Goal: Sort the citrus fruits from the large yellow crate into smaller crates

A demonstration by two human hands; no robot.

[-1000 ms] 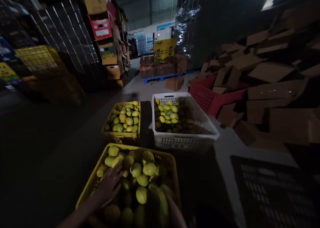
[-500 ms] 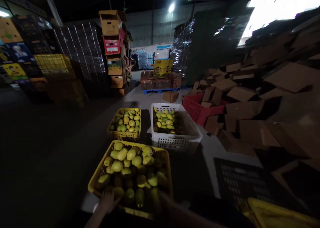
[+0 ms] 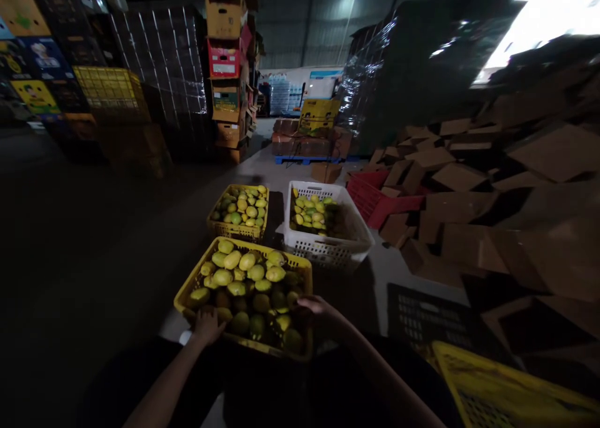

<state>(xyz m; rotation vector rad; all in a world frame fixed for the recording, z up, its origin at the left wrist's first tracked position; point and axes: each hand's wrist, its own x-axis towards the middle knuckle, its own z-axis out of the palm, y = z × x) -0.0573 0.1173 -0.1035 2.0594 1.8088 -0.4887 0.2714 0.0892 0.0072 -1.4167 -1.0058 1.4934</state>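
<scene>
On my head view the near yellow crate (image 3: 195, 275) looms largest, a slatted plastic box on the floor (image 3: 380, 309) right before me, between my two hands. Next comes the white crate (image 3: 323, 248), beyond it to the right, part filled with yellow-green fruit (image 3: 308, 212) below its rim. The smaller far yellow crate (image 3: 238, 230), beside the white one, is heaped to the brim, a few pieces greener. My right hand (image 3: 319, 309) has its fingers curled at the near crate's right rim; the left hand (image 3: 207, 328) has its fingers bent over the near-left edge. I can't tell how firmly either grips. Smallest, the near crate's plump oval fruits (image 3: 233, 260) look bright yellow-green at the back, shadowed in front.
</scene>
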